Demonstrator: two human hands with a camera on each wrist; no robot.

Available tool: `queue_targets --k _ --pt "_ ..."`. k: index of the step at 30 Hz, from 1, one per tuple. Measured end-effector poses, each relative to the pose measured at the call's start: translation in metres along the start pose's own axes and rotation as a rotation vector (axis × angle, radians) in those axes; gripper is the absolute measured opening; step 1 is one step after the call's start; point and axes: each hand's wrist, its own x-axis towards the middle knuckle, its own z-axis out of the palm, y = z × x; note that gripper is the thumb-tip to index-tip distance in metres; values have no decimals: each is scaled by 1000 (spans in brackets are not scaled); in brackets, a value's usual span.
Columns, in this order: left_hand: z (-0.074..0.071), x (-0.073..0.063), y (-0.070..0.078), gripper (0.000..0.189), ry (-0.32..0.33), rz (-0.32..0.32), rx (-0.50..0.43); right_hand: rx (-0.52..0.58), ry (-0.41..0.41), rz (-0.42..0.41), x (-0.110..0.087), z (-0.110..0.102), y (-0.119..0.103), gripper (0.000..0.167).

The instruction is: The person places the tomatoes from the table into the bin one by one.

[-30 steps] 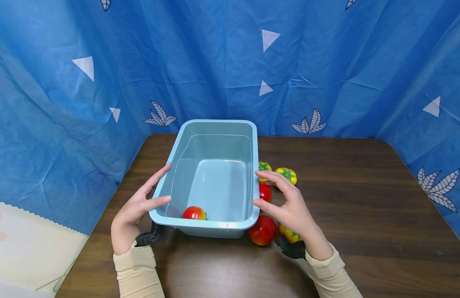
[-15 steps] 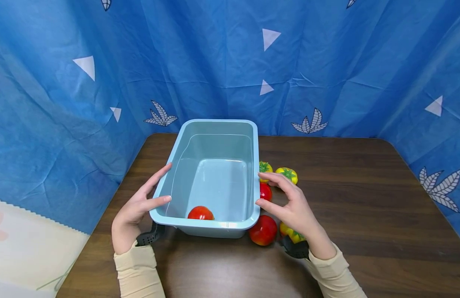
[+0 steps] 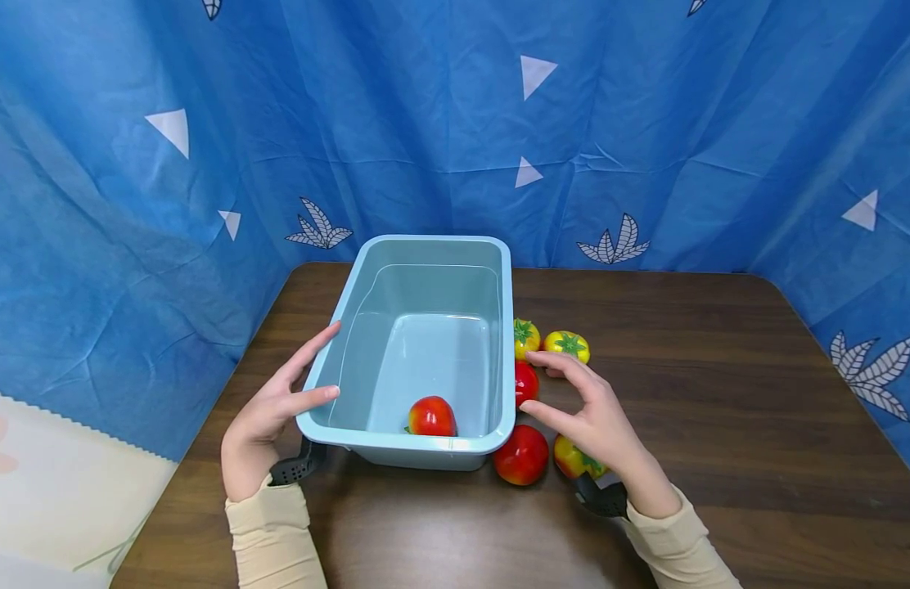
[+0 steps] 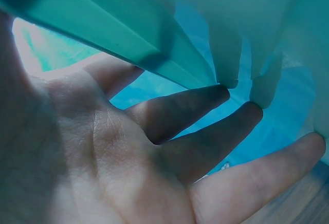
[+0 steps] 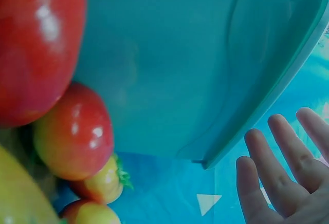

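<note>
A light blue plastic bin (image 3: 407,442) stands on the table with one red-and-yellow tomato (image 3: 432,416) near its front wall. My left hand (image 3: 267,413) holds the bin's left rim, thumb over the top. In the left wrist view its fingers (image 4: 221,136) lie below the rim, fingertips at the outer wall. To the right of the bin, my right hand (image 3: 591,413) is apart from the rim, fingers spread and holding nothing. Beneath and around it lie several tomatoes, among them a large red one (image 3: 521,456) and a yellow one with a green calyx (image 3: 567,346).
The dark wooden table (image 3: 691,393) runs on to the right of the tomatoes. A blue patterned curtain (image 3: 440,114) hangs behind the bin and along both sides. Pale cloth (image 3: 57,491) shows at the lower left.
The tomato inside the bin has rolled to the right along the front wall. My right hand has drawn back rightward from the rim. The left hand and the bin have stayed put.
</note>
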Motion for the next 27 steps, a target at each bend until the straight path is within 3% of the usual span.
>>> queue_targets --k 11,27 --pt "0 1 0 75 5 23 -3 -6 -26 48 -8 0 15 58" --pt "0 0 -1 75 -7 18 -33 -69 -56 51 -23 -1 34 56"
